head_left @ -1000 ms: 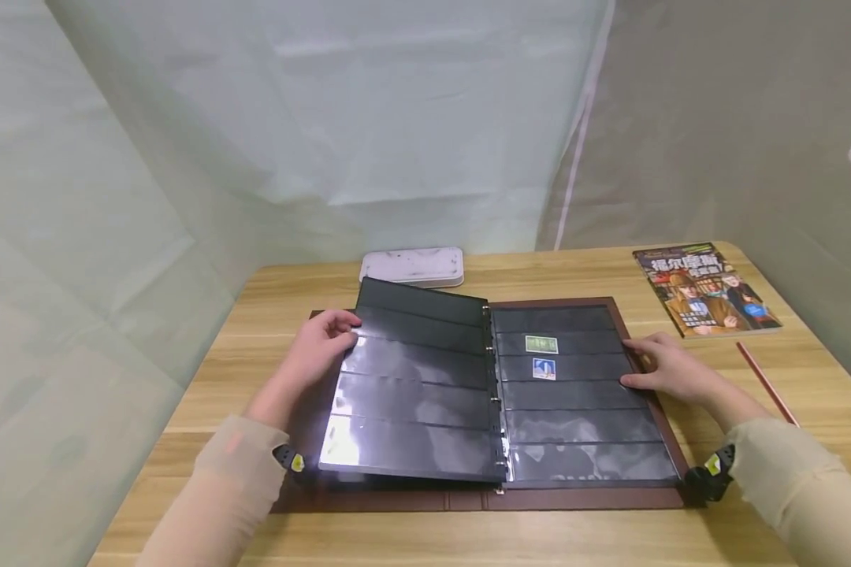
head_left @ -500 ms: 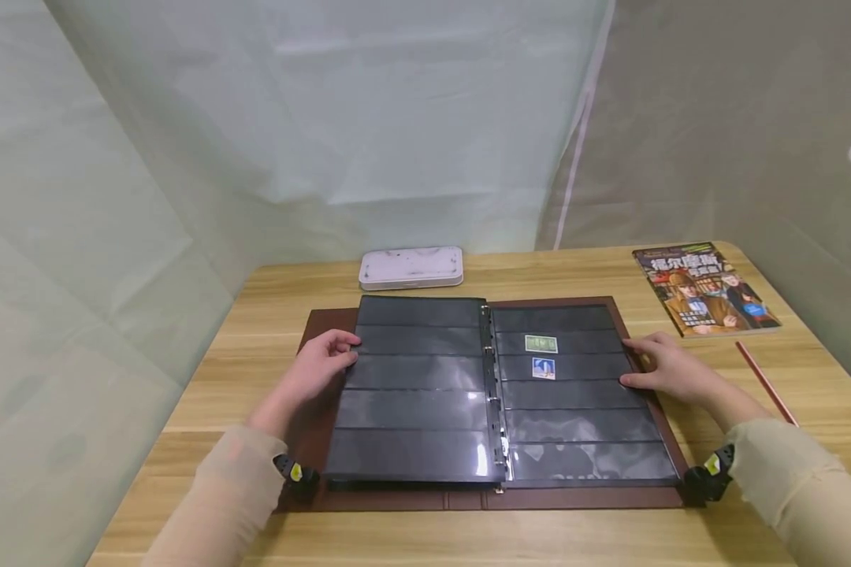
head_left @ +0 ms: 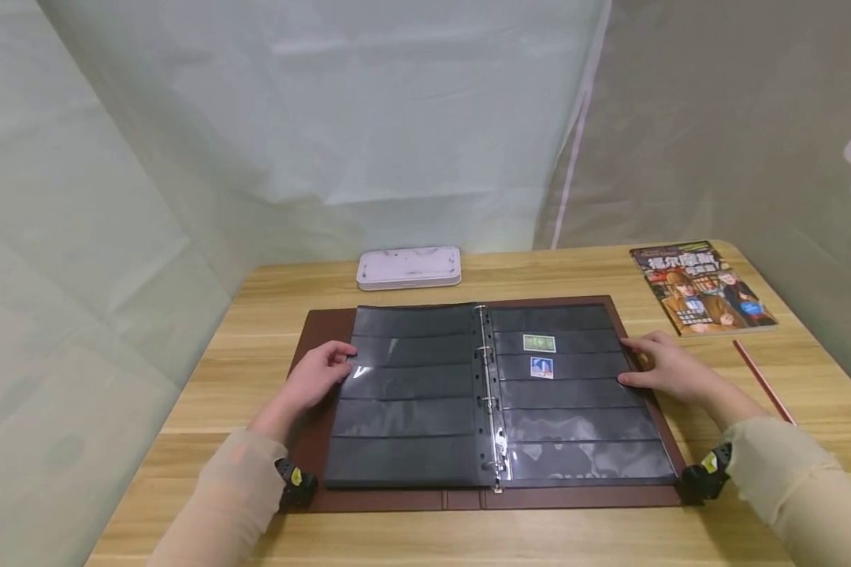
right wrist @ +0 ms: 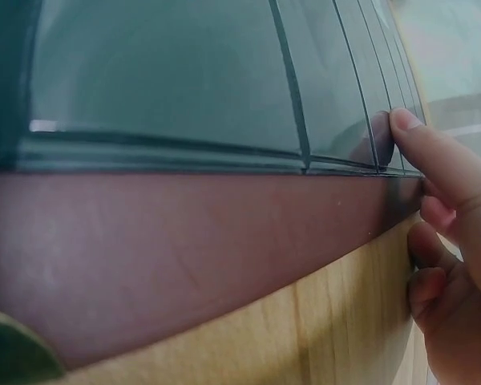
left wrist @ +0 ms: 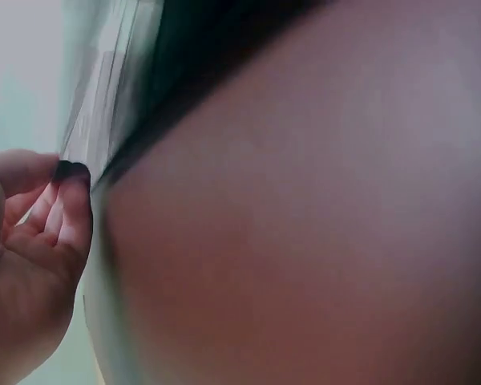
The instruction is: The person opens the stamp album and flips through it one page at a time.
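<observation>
An album with a dark red cover [head_left: 393,499] lies open on the table, with black pocket pages on metal rings [head_left: 492,405]. My left hand [head_left: 315,379] pinches the outer edge of the left-hand page [head_left: 404,417] between thumb and fingers. The dark edge shows at the fingertips in the left wrist view, though blurred. At the album's right edge, my right hand [head_left: 670,370] rests its thumb [right wrist: 417,140] on the right-hand page [head_left: 581,425], its other fingers bent beside the cover. A green stamp [head_left: 539,343] and a blue stamp [head_left: 542,368] sit in that page's pockets.
A white tin case [head_left: 409,268] stands behind the album. To the right lie an illustrated book [head_left: 702,287] and a thin red stick [head_left: 764,383] on the wooden table [head_left: 213,378]. Fabric sheets hang behind the table.
The raised left-hand page has come down flat, uncovering more of the rings. My left hand has moved down with its edge. The right hand has stayed in place.
</observation>
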Demonstrator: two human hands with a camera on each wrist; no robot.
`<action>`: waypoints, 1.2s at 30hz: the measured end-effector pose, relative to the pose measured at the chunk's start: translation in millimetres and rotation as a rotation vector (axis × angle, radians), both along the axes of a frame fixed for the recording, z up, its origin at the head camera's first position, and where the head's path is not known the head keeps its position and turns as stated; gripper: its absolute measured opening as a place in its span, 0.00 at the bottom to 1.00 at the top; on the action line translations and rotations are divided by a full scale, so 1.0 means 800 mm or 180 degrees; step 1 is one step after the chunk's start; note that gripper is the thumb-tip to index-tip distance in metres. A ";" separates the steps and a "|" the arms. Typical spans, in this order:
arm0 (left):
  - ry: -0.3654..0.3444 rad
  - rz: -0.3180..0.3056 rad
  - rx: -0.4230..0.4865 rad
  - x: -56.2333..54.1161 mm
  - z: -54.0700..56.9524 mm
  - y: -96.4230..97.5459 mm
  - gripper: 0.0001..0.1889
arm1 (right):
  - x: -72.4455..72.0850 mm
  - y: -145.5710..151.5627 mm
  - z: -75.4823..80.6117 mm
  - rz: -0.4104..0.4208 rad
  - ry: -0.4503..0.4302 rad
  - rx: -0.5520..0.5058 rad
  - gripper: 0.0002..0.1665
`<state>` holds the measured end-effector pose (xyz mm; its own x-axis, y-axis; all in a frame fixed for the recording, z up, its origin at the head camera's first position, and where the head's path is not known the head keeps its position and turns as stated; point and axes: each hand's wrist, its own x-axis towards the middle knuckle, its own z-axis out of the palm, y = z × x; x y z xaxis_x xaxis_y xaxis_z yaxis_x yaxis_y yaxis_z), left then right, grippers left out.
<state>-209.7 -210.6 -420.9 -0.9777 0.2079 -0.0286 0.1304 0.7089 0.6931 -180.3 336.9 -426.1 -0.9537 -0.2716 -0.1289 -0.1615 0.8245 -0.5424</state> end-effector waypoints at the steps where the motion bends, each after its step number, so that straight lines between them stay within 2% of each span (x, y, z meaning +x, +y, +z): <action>1: 0.0010 0.0019 -0.0014 0.000 -0.001 -0.001 0.12 | 0.000 0.000 0.000 0.0001 -0.0001 -0.0002 0.51; 7: 0.0060 -0.0045 -0.0065 0.000 -0.004 -0.003 0.12 | 0.000 -0.001 0.000 -0.0002 0.0007 -0.0034 0.50; 17: 0.0107 -0.0081 -0.0373 -0.002 -0.006 0.000 0.12 | 0.001 0.001 -0.002 -0.0012 0.0034 -0.0035 0.50; 30: 0.0093 -0.0102 -0.0200 -0.001 -0.013 -0.002 0.12 | -0.005 0.002 0.005 0.0033 0.0057 -0.0037 0.50; 36: 0.0092 -0.0198 -0.0305 -0.001 -0.012 -0.001 0.12 | 0.001 0.001 -0.001 0.0028 0.0066 -0.0120 0.47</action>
